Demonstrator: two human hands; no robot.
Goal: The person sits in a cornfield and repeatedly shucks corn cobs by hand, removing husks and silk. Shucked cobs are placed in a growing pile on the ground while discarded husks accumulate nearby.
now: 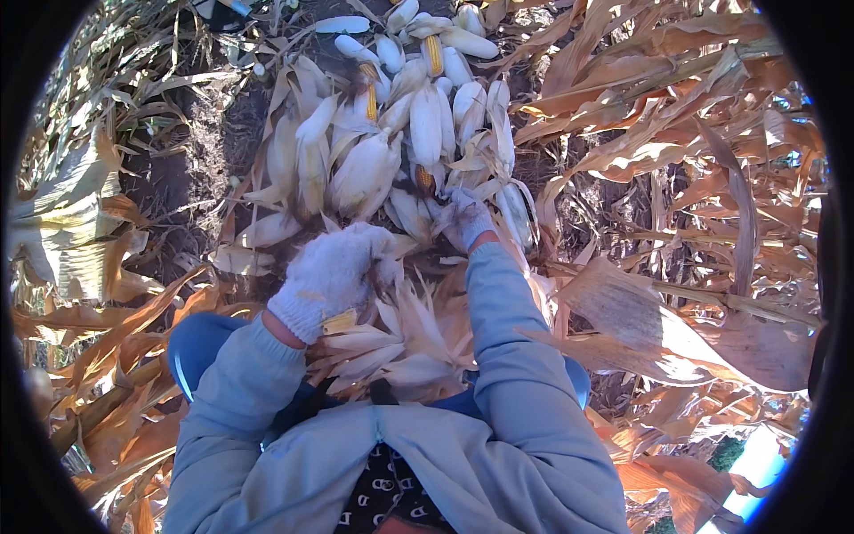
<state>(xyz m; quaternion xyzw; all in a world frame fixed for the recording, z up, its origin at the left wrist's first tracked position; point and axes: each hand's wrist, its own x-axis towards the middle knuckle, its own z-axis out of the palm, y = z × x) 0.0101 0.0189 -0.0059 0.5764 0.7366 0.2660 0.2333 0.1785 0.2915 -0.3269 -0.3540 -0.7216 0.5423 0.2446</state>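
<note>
A heap of corn ears in pale husks [366,173] lies on the ground in front of me. My left hand [331,267], in a white knitted glove, is closed with its fingers curled down at the heap's near edge. What it grips is hidden beneath the glove. My right hand [464,219], also gloved, reaches farther in, its fingers bent together beside a partly bared yellow corn ear [425,178]. Whatever sits in those fingers is too small and shaded to name. Loose pale husks [405,334] are piled between my forearms, close to my body.
Dry brown corn stalks and leaves [658,116] crowd the right side, with a broad leaf [640,320] near my right forearm. More dry leaves [76,218] stand at the left. Bare soil [209,142] shows left of the heap. A husked yellow ear [433,55] lies among the far ears.
</note>
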